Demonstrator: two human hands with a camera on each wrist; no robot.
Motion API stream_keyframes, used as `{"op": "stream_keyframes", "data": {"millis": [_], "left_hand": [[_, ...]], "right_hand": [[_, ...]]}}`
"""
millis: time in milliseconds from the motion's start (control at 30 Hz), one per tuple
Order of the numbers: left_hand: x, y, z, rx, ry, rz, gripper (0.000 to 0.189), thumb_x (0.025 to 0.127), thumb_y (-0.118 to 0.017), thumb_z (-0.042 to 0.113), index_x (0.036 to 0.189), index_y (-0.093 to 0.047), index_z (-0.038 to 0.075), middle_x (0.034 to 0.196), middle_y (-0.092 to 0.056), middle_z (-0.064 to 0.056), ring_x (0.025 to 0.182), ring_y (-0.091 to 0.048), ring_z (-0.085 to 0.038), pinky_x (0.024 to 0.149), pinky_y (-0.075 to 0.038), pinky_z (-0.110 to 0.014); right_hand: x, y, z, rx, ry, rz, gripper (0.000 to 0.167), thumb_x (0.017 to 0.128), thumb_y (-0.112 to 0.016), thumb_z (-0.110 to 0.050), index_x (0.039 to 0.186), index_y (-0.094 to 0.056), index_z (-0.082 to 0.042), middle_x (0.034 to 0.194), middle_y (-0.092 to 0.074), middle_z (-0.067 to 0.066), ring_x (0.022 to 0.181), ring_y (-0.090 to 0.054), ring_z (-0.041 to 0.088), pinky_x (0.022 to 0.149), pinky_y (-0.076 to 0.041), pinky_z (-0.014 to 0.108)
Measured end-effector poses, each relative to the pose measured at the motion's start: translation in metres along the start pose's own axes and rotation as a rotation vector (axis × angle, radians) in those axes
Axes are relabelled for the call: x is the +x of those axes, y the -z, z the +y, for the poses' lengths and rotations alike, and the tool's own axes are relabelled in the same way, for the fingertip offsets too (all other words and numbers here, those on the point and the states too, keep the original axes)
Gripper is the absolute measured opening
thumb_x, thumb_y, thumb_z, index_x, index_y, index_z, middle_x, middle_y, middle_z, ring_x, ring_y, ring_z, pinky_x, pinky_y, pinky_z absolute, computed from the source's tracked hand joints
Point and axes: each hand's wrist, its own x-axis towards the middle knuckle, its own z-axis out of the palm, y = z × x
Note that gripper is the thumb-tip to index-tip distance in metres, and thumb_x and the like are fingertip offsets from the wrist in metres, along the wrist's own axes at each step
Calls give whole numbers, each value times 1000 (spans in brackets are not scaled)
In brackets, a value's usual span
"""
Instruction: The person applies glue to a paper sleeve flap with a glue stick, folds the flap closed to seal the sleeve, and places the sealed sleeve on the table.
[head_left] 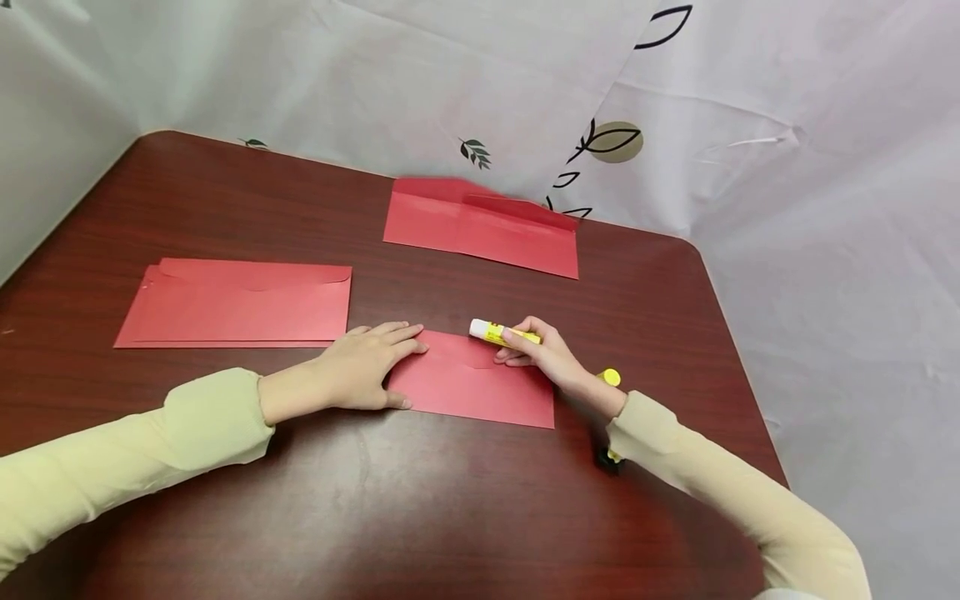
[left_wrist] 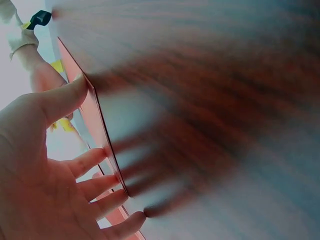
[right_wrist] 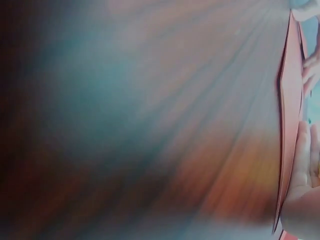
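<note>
A red envelope (head_left: 480, 392) lies flat in front of me, its flap edge along the far side. My left hand (head_left: 360, 367) rests on its left end, fingers spread and thumb near the front corner; in the left wrist view the fingertips (left_wrist: 116, 181) meet the envelope's edge. Above the envelope's right half, my right hand (head_left: 557, 357) holds a glue stick (head_left: 491, 332) with a yellow label, its white end pointing left. In the right wrist view the right hand (right_wrist: 302, 205) shows only at the edge, close to the envelope (right_wrist: 290, 95).
Stacked red envelopes (head_left: 247, 312) lie at the left. Farther back, a red envelope (head_left: 480, 229) stands with its flap raised, near the white patterned curtain (head_left: 337, 75). A yellow-topped object (head_left: 611, 377) is partly hidden by my right forearm. The table (head_left: 375, 508) is dark reddish wood.
</note>
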Motion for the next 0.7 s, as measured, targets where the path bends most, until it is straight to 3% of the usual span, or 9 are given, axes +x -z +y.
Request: {"op": "stream_keyframes", "data": {"millis": [333, 500, 700], "left_hand": [[0, 1, -2, -20, 4, -24, 74, 76, -76, 47, 138, -53, 15, 153, -38, -12, 143, -32, -32, 108, -32, -58], [3, 2, -3, -6, -17, -15, 74, 74, -77, 48, 136, -55, 14, 151, -41, -12, 140, -35, -32, 106, -35, -58], [12, 8, -11, -86, -39, 22, 70, 73, -82, 34, 133, -55, 9, 138, -52, -11, 126, -45, -30, 100, -41, -53]], "right_hand": [[11, -27, -6, 18, -9, -62, 13, 96, -57, -11, 100, -50, -1, 85, -71, 9, 74, -71, 10, 74, -59, 28], [15, -33, -6, 26, 0, -106, 13, 95, -58, -13, 100, -49, -4, 82, -73, 6, 76, -72, 11, 76, -59, 29], [17, -28, -7, 147, -27, -147, 7, 98, -51, -14, 95, -49, -9, 75, -70, 1, 70, -70, 11, 68, -58, 24]]}}
